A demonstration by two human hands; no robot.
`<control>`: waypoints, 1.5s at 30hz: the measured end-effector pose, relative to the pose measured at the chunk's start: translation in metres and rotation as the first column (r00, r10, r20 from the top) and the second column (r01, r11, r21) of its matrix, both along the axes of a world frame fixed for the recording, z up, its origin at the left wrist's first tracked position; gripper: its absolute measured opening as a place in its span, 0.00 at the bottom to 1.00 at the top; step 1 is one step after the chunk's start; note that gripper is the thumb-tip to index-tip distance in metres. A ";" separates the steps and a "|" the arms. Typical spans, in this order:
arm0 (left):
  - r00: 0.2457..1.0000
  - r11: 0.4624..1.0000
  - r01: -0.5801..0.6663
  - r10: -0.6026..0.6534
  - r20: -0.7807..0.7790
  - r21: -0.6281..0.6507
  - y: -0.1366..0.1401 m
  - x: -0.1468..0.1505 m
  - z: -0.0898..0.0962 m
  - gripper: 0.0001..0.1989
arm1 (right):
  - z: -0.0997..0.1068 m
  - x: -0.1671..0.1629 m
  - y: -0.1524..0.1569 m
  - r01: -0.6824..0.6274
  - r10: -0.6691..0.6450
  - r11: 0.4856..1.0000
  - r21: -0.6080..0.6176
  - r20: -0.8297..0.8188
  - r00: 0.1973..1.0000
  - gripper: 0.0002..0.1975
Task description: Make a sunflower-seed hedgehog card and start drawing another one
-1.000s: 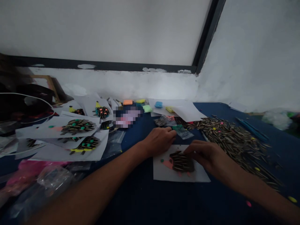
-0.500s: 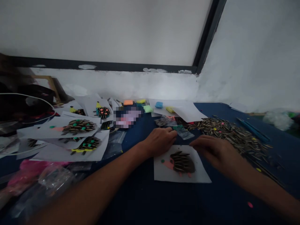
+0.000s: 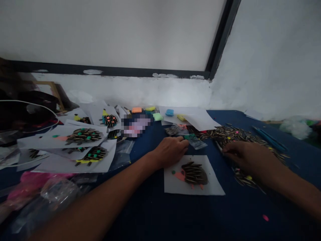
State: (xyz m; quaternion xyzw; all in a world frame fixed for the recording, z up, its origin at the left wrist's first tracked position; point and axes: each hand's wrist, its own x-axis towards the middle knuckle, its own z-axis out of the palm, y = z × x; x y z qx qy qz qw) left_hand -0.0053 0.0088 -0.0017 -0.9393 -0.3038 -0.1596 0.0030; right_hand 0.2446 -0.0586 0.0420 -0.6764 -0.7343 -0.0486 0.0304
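Left hand [image 3: 170, 151] resting knuckles-up on the far left corner of the sheet [image 3: 175, 185], fingers curled loosely, grasping nothing visible. On the sheet, a hedgehog [image 3: 193, 173] made of seeds, with a pink snout pointing left and pink feet below. Right hand [image 3: 247, 157] well right of the sheet, lying over the seed pile [image 3: 238, 134], fingertips pinched together at the pile's near edge; cannot tell whether a seed sits between them. Just beyond the sheet's far edge, a small clear bag [image 3: 197, 142] with green bits, touching the left fingertips. Farther back from the sheet, clay blocks [image 3: 157, 116] in orange, yellow, green and blue in a row near the wall. Far left of the sheet, finished hedgehogs [image 3: 84, 135] on overlapping white papers, dotted green, orange and yellow. Near left of the sheet, pink stuff under crumpled plastic [image 3: 52, 192]. Right of the sheet past the pile, a blue tool [image 3: 269, 139] lying on the blue cloth [image 3: 155, 214].
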 end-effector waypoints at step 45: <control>1.000 1.000 -0.013 0.013 0.001 0.013 0.001 0.001 -0.001 0.10 | -0.003 -0.049 -0.023 -0.317 0.218 0.929 -0.193 -0.406 0.888 0.11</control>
